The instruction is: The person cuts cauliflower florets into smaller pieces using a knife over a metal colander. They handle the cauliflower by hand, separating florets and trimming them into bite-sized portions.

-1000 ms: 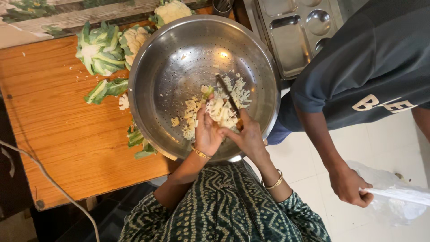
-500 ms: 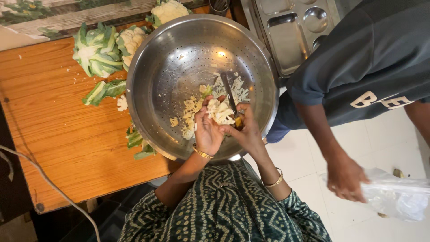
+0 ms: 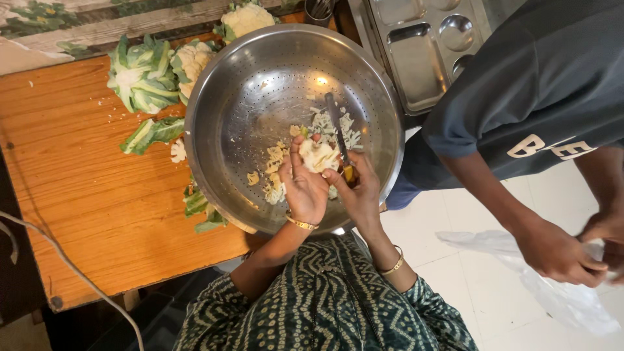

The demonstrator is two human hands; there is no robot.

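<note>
A big perforated steel bowl rests on the wooden table. Over its near side my left hand holds a cauliflower floret. My right hand grips a knife by its yellow handle, the blade lying against the floret and pointing away from me. Small cut cauliflower pieces lie in the bowl bottom beneath both hands.
Whole cauliflower heads with green leaves sit left of and behind the bowl, with leaf scraps at its near rim. A steel compartment tray lies at the back right. Another person in a dark shirt stands right, handling a plastic bag.
My hands stay over the bowl, the knife working at the floret. The other person's hands have drawn the plastic bag closer together at the right.
</note>
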